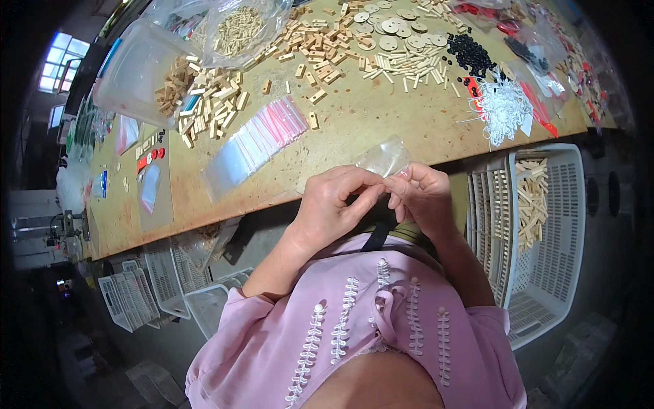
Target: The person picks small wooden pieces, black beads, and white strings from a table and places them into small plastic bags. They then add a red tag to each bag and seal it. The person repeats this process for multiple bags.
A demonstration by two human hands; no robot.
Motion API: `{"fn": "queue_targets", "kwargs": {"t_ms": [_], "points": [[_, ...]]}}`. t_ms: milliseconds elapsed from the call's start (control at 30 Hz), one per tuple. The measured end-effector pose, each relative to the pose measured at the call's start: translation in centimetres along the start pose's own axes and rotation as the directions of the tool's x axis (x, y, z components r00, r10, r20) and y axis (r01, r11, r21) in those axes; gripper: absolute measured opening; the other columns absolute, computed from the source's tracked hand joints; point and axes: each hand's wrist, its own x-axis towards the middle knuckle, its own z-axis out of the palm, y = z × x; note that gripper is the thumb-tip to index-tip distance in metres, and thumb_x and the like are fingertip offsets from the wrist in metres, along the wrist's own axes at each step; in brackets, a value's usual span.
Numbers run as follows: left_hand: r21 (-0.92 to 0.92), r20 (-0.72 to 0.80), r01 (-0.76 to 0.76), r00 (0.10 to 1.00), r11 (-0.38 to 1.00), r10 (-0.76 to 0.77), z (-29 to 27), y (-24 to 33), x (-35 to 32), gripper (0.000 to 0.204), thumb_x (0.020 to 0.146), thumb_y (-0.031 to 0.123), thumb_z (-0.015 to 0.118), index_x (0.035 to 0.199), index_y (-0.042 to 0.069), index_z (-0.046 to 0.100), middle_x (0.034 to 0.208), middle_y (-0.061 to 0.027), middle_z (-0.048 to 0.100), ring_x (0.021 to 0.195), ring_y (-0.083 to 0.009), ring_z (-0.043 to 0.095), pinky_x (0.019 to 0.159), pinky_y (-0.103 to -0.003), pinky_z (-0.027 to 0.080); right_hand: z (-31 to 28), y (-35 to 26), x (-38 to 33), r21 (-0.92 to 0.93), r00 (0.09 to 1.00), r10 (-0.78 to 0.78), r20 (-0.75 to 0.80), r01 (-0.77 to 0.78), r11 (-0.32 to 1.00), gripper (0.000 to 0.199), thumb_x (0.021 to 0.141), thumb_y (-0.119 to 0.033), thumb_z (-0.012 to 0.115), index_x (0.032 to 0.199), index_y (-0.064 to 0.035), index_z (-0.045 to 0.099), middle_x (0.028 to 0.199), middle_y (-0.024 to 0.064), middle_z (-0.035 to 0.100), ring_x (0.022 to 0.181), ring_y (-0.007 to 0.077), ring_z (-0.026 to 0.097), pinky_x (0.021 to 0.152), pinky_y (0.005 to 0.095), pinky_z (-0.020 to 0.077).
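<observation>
At the table's front edge my two hands meet over a small clear plastic bag. My left hand pinches at the bag's near edge with thumb and forefinger. My right hand is closed on the same edge from the other side, its fingers curled. A bit of red shows by the right fingertips. The bag's far end sticks out past my fingers, over the table; whether anything is inside cannot be made out. Left of my hands lies a fanned row of clear zip bags with red strips.
Wooden blocks, wooden discs, thin sticks, black beads and white strings lie in heaps. A clear plastic bin lies tipped over wooden pieces. A white crate with wooden pieces stands at my right.
</observation>
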Motion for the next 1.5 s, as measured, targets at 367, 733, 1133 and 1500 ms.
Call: {"fn": "queue_targets", "kwargs": {"t_ms": [367, 733, 1133, 1500], "points": [[0.302, 0.064, -0.208, 0.978, 0.930, 0.198, -0.8, 1.0, 0.5, 0.017, 0.079, 0.008, 0.071, 0.096, 0.009, 0.069, 0.075, -0.0104, 0.062, 0.066, -0.0288, 0.064, 0.059, -0.040, 0.051, 0.1, 0.0, -0.6, -0.081, 0.998, 0.063, -0.012, -0.064, 0.995, 0.023, 0.102, -0.013, 0.061, 0.081, -0.0030, 0.064, 0.063, 0.0042, 0.064, 0.043, 0.0086, 0.054, 0.039, 0.0229, 0.0376], [0.113, 0.163, -0.252, 0.959, 0.961, 0.233, -4.2, 0.3, -2.2, 0.011, 0.090, 0.017, 0.071, 0.088, 0.008, 0.064, 0.077, -0.0077, 0.060, 0.074, -0.0292, 0.061, 0.065, -0.041, 0.050, 2.0, -5.6, -2.2, -0.624, 0.727, -0.587, 0.356, 0.653, 0.429, 0.027, 0.082, 0.003, 0.078, 0.106, -0.0020, 0.068, 0.097, 0.0096, 0.068, 0.069, 0.0190, 0.066, 0.058, 0.0309, 0.0529], [0.502, -0.602, 0.581, 0.767, 0.641, -0.224, -19.1, -11.1, -0.5, 0.050, 0.088, 0.046, 0.077, 0.108, 0.003, 0.062, 0.090, -0.0155, 0.069, 0.078, -0.0295, 0.068, 0.073, -0.043, 0.054, 3.1, -3.4, -1.4, -0.644, 0.780, -0.374, 0.502, 0.626, 0.440, 0.019, 0.080, 0.005, 0.073, 0.098, -0.0017, 0.073, 0.089, 0.0120, 0.065, 0.080, 0.0299, 0.066, 0.068, 0.0374, 0.0538], [0.556, -0.505, 0.569, 0.810, 0.606, -0.298, -21.8, -15.8, -2.3, 0.023, 0.089, 0.019, 0.073, 0.108, 0.007, 0.068, 0.091, -0.0145, 0.074, 0.084, -0.0301, 0.073, 0.077, -0.041, 0.056, 2.8, -2.4, -1.4, -0.681, 0.762, -0.420, 0.493, 0.638, 0.358, 0.020, 0.078, 0.007, 0.070, 0.096, -0.0021, 0.072, 0.094, 0.0127, 0.065, 0.087, 0.0326, 0.065, 0.075, 0.0398, 0.0539]]}}
